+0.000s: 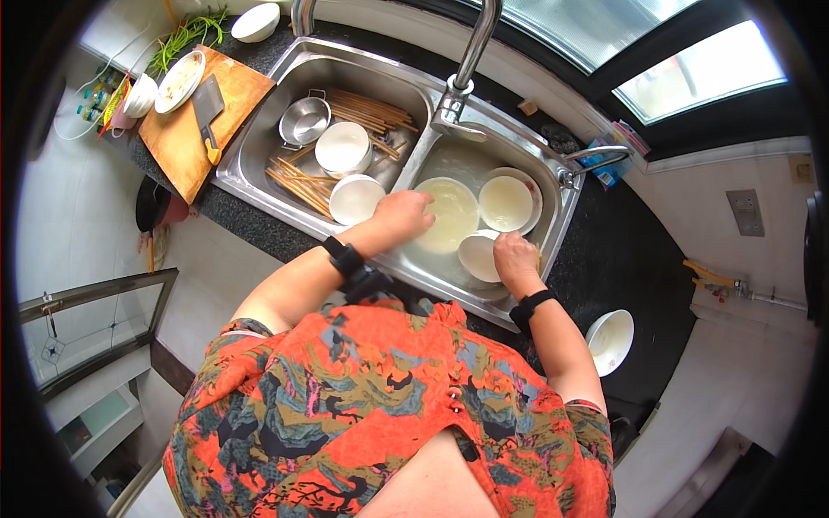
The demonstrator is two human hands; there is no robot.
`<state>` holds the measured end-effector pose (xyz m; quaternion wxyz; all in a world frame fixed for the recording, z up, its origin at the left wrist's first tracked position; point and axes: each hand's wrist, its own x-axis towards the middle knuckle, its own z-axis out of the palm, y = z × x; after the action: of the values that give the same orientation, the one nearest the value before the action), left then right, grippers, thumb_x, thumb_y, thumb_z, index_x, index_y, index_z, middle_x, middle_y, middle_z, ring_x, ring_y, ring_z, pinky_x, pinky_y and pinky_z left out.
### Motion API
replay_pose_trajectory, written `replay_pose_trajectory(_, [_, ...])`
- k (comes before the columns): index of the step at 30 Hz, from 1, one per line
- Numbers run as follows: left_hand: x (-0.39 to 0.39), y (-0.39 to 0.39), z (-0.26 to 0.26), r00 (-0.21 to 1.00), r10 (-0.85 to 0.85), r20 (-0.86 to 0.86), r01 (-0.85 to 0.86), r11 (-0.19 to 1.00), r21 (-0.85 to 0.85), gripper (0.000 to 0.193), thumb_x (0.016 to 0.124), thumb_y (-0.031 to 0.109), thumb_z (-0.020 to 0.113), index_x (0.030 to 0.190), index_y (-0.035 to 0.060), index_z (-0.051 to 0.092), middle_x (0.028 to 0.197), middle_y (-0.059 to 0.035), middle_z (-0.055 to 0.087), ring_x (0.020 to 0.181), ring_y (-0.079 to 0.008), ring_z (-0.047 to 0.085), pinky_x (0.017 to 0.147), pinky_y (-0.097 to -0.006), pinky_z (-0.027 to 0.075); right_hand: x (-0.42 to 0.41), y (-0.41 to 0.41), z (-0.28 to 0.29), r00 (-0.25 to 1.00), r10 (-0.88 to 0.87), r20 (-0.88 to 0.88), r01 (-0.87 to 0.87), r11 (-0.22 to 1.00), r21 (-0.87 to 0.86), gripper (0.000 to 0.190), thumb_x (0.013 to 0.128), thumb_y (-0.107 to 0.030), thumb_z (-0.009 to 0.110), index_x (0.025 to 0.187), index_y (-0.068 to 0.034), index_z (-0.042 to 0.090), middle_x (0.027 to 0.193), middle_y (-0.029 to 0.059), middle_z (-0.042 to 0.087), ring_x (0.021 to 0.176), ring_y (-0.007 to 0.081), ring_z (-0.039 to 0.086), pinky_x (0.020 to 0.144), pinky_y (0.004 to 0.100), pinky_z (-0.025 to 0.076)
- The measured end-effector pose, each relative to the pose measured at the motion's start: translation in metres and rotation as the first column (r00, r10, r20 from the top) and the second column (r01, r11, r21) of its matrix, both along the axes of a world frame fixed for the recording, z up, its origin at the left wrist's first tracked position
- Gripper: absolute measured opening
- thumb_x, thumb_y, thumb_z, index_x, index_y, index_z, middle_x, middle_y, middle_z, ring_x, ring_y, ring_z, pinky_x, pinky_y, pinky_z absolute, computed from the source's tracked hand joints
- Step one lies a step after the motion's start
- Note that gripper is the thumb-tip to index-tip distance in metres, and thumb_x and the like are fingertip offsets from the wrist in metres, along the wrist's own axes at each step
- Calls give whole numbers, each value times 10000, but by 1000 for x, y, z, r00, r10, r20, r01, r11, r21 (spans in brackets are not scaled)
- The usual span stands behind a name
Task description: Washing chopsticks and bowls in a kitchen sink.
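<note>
A double-basin stainless steel sink point(414, 152) lies before me. My right hand point(517, 260) grips the rim of a tilted white bowl point(478, 256) in the right basin. A bit of something yellowish shows beside that hand, too small to name. My left hand point(407, 215) is over the divider, with fingers by the rim of a large bowl of cloudy water point(448, 217); I see nothing held in it. Just left of its wrist, a white bowl point(356, 199) sits in the left basin. Stacked bowls point(505, 202) rest at the right basin's far side.
The left basin also holds chopsticks point(369, 111), a small steel pot point(304, 122) and another white bowl point(343, 147). A cleaver point(208, 113) lies on a wooden cutting board point(243, 87). The faucet point(456, 107) rises behind the divider. One bowl point(610, 343) stands on the right counter.
</note>
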<state>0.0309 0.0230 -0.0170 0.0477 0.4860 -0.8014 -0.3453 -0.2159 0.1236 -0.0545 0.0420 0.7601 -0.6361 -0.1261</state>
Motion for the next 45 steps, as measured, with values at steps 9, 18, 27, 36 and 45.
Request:
replay_pose_trajectory(9, [-13,10,-3,997,13,-76,-5,995,99,366,745,245,585,1044,36,616,836,-148,659,806,-300,627,749,-382,487,-4,-14,-29,1000,6,7,-6,1000,-15,118,746,-93,524,748,-20,616,698,114,593,624,227,632,516,316,512])
replay_pose_trajectory(18, [-26,10,-28,980,85,-179,-39,968,247,398,733,237,588,1068,24,614,870,-181,655,821,-285,634,744,-353,495,1,-31,-16,974,-222,35,183,873,451,191,748,-142,539,842,-37,669,892,174,649,810,283,647,699,385,513])
replay_pose_trajectory(27, [-47,7,-80,942,310,-126,-181,789,587,596,745,247,630,1281,61,449,1090,-134,572,900,-229,592,733,-350,509,-29,-26,-45,230,-783,577,159,615,772,233,727,-115,525,844,51,640,810,139,646,680,205,624,632,329,490])
replay_pose_trajectory(36, [-54,4,-38,646,628,-433,-90,626,774,661,808,317,613,1354,79,327,1193,-138,507,1029,-234,551,836,-379,472,0,-33,-2,-167,-578,799,381,710,593,314,727,-63,574,1025,36,568,881,113,631,761,179,608,699,296,491])
replay_pose_trajectory(45, [-78,5,-35,664,647,-374,-459,748,480,656,868,428,513,1343,20,319,1212,-243,497,1076,-315,524,902,-342,405,53,-41,22,-195,-325,925,221,905,364,400,702,2,527,1102,-16,531,994,88,524,957,220,525,858,301,410])
